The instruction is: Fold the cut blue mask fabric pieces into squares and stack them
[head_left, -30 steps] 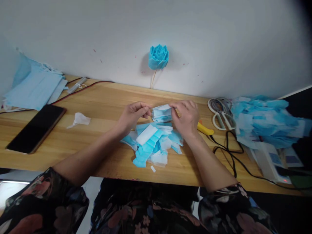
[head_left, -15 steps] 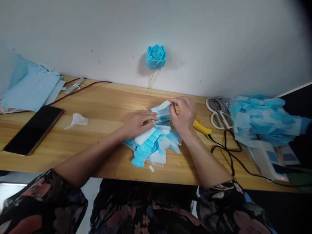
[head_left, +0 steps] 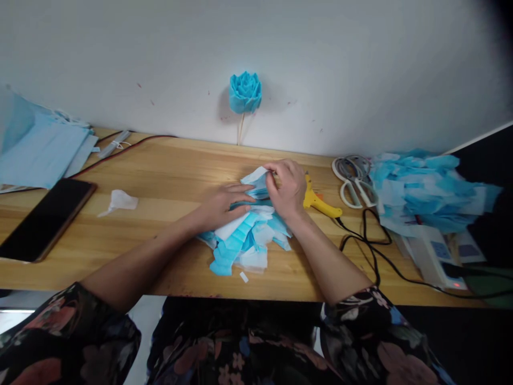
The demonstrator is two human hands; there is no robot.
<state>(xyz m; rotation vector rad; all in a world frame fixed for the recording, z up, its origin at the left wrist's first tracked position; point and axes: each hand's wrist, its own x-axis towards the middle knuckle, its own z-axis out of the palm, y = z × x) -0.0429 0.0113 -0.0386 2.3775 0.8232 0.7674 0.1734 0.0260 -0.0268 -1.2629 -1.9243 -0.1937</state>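
A heap of cut blue and white mask pieces (head_left: 244, 240) lies on the wooden table (head_left: 168, 176) in front of me. My right hand (head_left: 286, 187) pinches a small stack of folded blue and white pieces (head_left: 256, 182) at the heap's far edge. My left hand (head_left: 222, 202) rests on the heap with fingers stretched out flat, its fingertips touching the underside of that stack.
A yellow glue gun (head_left: 316, 200) with a black cord (head_left: 368, 246) lies right of my hand. Scissors (head_left: 352, 179) and a pile of blue scraps (head_left: 425, 190) sit further right. A blue fabric rose (head_left: 244, 92) leans on the wall. A phone (head_left: 44, 216), masks (head_left: 40, 149) and a white scrap (head_left: 118, 200) lie left.
My left hand let go of the stack and dropped flat onto the heap. My right hand kept the stack and lowered it slightly. The view shifted a little to the right.
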